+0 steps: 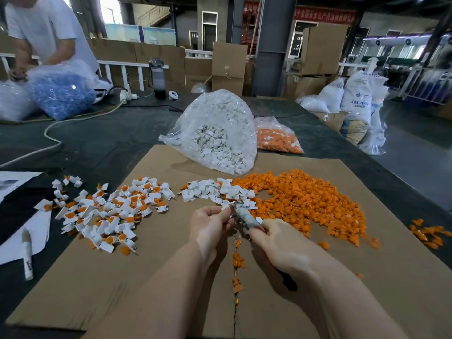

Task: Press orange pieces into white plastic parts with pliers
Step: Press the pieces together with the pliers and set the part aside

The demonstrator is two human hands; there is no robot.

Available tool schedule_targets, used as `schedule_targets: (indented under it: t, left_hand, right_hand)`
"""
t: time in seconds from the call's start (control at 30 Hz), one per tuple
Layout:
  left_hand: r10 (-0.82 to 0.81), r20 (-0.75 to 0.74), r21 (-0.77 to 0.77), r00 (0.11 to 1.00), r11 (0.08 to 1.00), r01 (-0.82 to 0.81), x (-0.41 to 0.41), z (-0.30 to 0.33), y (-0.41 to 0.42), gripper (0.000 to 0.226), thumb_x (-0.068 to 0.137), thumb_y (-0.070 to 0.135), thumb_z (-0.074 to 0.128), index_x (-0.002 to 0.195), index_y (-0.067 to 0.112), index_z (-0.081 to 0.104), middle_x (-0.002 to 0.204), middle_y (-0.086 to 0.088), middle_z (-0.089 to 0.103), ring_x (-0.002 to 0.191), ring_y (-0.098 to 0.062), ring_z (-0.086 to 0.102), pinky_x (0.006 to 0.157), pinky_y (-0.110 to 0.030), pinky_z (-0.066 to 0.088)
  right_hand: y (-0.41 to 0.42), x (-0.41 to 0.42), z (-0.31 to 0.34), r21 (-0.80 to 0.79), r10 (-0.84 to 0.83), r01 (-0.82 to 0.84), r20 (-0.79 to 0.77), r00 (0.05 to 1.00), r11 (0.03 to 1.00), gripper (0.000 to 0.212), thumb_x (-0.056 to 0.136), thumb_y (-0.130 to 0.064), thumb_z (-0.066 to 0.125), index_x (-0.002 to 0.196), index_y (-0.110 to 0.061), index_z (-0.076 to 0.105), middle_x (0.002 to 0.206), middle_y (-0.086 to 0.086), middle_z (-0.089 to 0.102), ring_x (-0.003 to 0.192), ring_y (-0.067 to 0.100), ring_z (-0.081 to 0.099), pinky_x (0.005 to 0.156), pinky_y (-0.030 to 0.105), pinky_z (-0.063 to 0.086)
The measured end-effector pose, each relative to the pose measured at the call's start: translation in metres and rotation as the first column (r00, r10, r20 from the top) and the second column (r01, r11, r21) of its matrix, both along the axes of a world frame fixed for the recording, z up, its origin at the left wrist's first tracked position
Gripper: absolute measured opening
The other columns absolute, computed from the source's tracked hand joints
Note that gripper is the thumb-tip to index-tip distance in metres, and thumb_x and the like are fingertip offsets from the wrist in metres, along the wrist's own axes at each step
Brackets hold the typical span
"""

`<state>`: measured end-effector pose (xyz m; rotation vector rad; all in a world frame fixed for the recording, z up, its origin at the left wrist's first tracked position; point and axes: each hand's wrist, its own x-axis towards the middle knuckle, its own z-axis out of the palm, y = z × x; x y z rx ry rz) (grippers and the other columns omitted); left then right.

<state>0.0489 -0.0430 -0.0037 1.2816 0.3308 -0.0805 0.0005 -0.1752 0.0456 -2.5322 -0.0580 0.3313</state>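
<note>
My left hand [210,226] pinches a small white plastic part [226,205] at the fingertips. My right hand [281,243] grips the pliers [243,217], whose jaws meet that part. A heap of loose orange pieces [308,201] lies to the right on the cardboard sheet [122,289]. Empty white parts [208,192] sit just beyond my hands. To the left spreads a pile of white parts with orange pieces in them [110,211].
A clear bag of white parts [215,133] and a bag of orange pieces [278,140] stand behind the cardboard. A marker [27,253] lies on paper at left. A person handles a bag of blue parts [61,91] at far left. Stray orange pieces [428,234] lie at right.
</note>
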Motion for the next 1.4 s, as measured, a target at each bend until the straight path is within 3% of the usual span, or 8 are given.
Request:
schedule_targets:
  t: [0.37,0.63,0.8,0.93,1.07,1.13,1.23,1.4]
  left_hand:
    - [-0.01,0.004,0.036,1.0,0.999,0.01,-0.002,0.001,0.001,0.011,0.091,0.006,0.057,0.095,-0.004,0.061,0.061,-0.007,0.059,0.053,-0.01,0.054,0.054,-0.021,0.05]
    - [0.035,0.045,-0.022,0.998,0.999,-0.034,-0.004,0.0,0.001,0.01,0.09,0.002,0.056,0.098,-0.005,0.056,0.059,-0.009,0.059,0.047,-0.01,0.055,0.051,-0.023,0.049]
    - [-0.068,0.214,0.331,0.974,0.944,-0.007,-0.008,-0.008,0.0,0.009,0.089,0.007,0.06,0.097,0.003,0.063,0.067,-0.003,0.062,0.049,0.002,0.056,0.049,-0.01,0.043]
    - [-0.158,0.286,0.569,0.945,0.822,-0.035,-0.01,-0.011,0.001,0.019,0.092,0.017,0.057,0.108,0.015,0.069,0.095,0.013,0.064,0.081,0.009,0.054,0.064,0.009,0.032]
    - [-0.195,0.272,0.635,0.942,0.772,-0.024,-0.009,-0.012,0.001,0.024,0.095,0.019,0.051,0.114,0.021,0.067,0.116,0.008,0.062,0.103,0.0,0.048,0.074,0.005,0.026]
    - [-0.219,0.264,0.66,0.939,0.751,-0.01,-0.009,-0.013,0.001,0.025,0.096,0.019,0.05,0.114,0.024,0.066,0.118,0.006,0.06,0.108,-0.003,0.049,0.082,-0.004,0.028]
    - [-0.24,0.265,0.661,0.934,0.75,0.005,-0.01,-0.014,0.001,0.025,0.096,0.018,0.049,0.113,0.024,0.067,0.116,0.006,0.061,0.108,-0.004,0.051,0.081,-0.005,0.03]
    - [-0.276,0.255,0.634,0.927,0.771,0.055,-0.013,-0.01,0.005,0.025,0.093,0.012,0.053,0.109,0.022,0.068,0.114,0.003,0.063,0.109,-0.009,0.055,0.093,-0.017,0.038]
  right_hand:
    - [0.002,0.001,-0.019,0.005,-0.062,0.062,0.064,0.996,0.998,0.026,0.096,-0.045,0.04,0.094,-0.02,0.048,0.079,-0.003,0.053,0.064,0.012,0.049,0.059,0.028,0.039]
    - [-0.012,0.005,-0.026,0.111,-0.221,0.205,0.155,0.963,0.972,0.038,0.086,-0.058,0.049,0.08,-0.02,0.048,0.08,-0.005,0.049,0.069,0.01,0.046,0.055,0.027,0.033]
    - [-0.036,0.016,-0.038,-0.271,-0.263,0.431,0.489,0.832,0.861,0.05,0.085,-0.061,0.048,0.107,-0.017,0.051,0.107,0.002,0.055,0.103,0.02,0.049,0.083,0.03,0.041]
    - [-0.05,0.022,-0.048,-0.45,-0.224,0.482,0.513,0.829,0.752,0.062,0.083,-0.07,0.038,0.118,-0.019,0.048,0.119,0.003,0.052,0.112,0.021,0.047,0.089,0.031,0.04]
    - [-0.049,0.02,-0.051,-0.575,-0.187,0.497,0.513,0.838,0.65,0.068,0.083,-0.073,0.031,0.12,-0.019,0.051,0.127,0.007,0.049,0.12,0.024,0.042,0.105,0.042,0.026]
    - [-0.042,0.02,-0.051,-0.505,-0.124,0.476,0.581,0.804,0.72,0.062,0.087,-0.063,0.04,0.125,-0.016,0.053,0.128,0.01,0.05,0.122,0.027,0.041,0.108,0.045,0.022]
    - [-0.02,0.02,-0.051,-0.215,-0.001,0.201,0.681,0.732,0.956,0.033,0.089,-0.027,0.06,0.119,-0.013,0.061,0.115,0.007,0.06,0.109,0.021,0.054,0.095,0.033,0.042]
    - [0.01,0.014,-0.056,0.023,0.028,-0.062,0.701,0.712,0.998,0.012,0.082,-0.005,0.067,0.093,-0.009,0.071,0.089,0.003,0.067,0.087,0.018,0.061,0.079,0.027,0.05]
